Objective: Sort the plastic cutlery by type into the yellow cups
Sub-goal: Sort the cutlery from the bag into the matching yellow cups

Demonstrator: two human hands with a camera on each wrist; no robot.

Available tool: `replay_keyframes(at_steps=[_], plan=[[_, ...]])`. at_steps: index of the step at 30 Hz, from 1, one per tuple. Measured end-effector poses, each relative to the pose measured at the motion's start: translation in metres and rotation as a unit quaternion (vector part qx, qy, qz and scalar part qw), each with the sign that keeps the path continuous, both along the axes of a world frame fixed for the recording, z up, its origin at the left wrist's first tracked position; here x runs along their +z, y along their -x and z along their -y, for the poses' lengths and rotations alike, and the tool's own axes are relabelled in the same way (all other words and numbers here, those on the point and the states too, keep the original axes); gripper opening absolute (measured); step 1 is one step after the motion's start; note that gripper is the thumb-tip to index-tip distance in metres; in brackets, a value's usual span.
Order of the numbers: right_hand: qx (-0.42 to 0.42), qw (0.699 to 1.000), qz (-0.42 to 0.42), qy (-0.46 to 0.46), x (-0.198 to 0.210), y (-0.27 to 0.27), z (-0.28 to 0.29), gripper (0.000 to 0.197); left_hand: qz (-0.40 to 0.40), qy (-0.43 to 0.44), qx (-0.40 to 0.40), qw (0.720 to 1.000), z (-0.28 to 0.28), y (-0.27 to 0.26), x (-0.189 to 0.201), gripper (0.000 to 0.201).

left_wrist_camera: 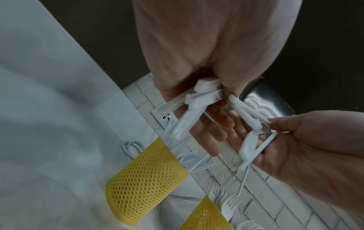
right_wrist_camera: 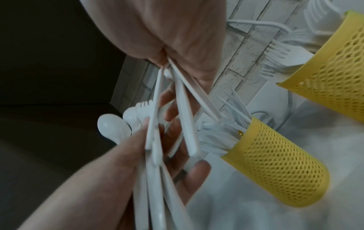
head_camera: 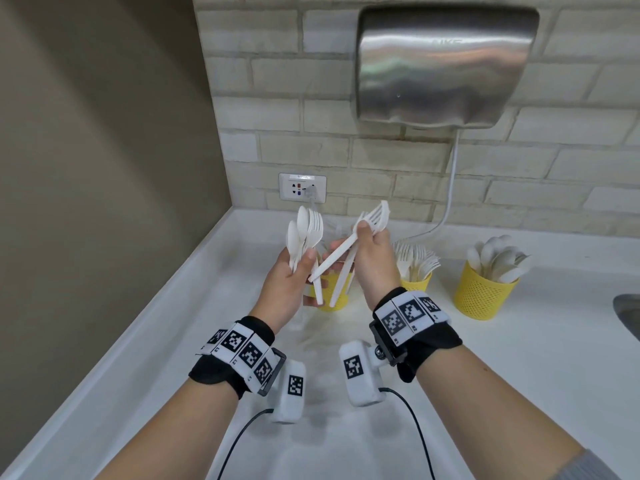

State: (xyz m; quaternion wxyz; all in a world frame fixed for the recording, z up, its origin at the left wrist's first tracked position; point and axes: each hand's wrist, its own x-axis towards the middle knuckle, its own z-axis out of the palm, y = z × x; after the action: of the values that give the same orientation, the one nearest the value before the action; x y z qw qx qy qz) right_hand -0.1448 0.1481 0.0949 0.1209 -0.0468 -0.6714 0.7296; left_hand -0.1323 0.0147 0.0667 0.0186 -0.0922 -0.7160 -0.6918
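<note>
Cutlery fills both hands above the surface. Left hand (head_camera: 289, 284) grips a mixed bundle (head_camera: 306, 237) of spoons and forks, heads up. Right hand (head_camera: 372, 252) pinches several forks (head_camera: 349, 247), handles slanting down-left. Fork cup (head_camera: 415, 280) stands just right of that hand, spoon cup (head_camera: 481, 294) farther right.

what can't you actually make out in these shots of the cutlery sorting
- Left cup: head view, contents hidden behind both hands.
- Cutlery in right hand: types uncertain; wrist views blurred.
- Count in left hand: pieces overlap.
- Sink: cut off by the right edge.
</note>
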Motion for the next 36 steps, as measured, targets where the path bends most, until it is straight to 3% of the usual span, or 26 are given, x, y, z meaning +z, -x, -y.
replay_keyframes(at_steps=[4,8,11,15,17,28,32,34,36], plan=[[0.0,0.999,-0.013,0.046,0.004,-0.006,-0.008,0.013,0.016,-0.014,-0.005,1.0,-0.005,0.003,-0.006,0.031],[-0.002,0.999,-0.033,0.011,-0.002,-0.008,-0.016,0.021,0.016,-0.022,-0.009,1.0,-0.01,0.004,-0.008,0.027],[0.045,0.998,-0.016,-0.027,-0.002,-0.012,-0.021,0.015,0.011,-0.012,-0.021,1.0,-0.014,0.002,-0.009,0.028],[0.098,0.993,0.052,0.052,-0.001,-0.017,-0.027,0.012,0.019,-0.028,-0.04,0.999,-0.018,-0.002,-0.009,0.027],[0.133,0.988,0.05,0.062,-0.001,-0.02,-0.029,0.023,0.018,-0.03,-0.059,0.998,-0.022,-0.005,-0.007,0.023],[0.16,0.986,0.032,-0.033,-0.009,-0.028,-0.049,0.024,0.006,0.004,-0.08,0.997,-0.04,-0.006,-0.006,0.032],[0.099,0.97,0.079,-0.208,-0.018,-0.024,-0.062,0.049,0.025,-0.018,-0.054,0.998,-0.044,0.001,-0.007,0.03],[0.058,0.982,0.06,-0.171,-0.02,-0.015,-0.073,0.051,0.027,-0.015,-0.051,0.998,-0.047,0.004,-0.006,0.027],[-0.003,0.996,0.011,-0.089,-0.02,-0.003,-0.087,0.04,0.025,-0.01,-0.056,0.998,-0.051,0.006,-0.004,0.027]])
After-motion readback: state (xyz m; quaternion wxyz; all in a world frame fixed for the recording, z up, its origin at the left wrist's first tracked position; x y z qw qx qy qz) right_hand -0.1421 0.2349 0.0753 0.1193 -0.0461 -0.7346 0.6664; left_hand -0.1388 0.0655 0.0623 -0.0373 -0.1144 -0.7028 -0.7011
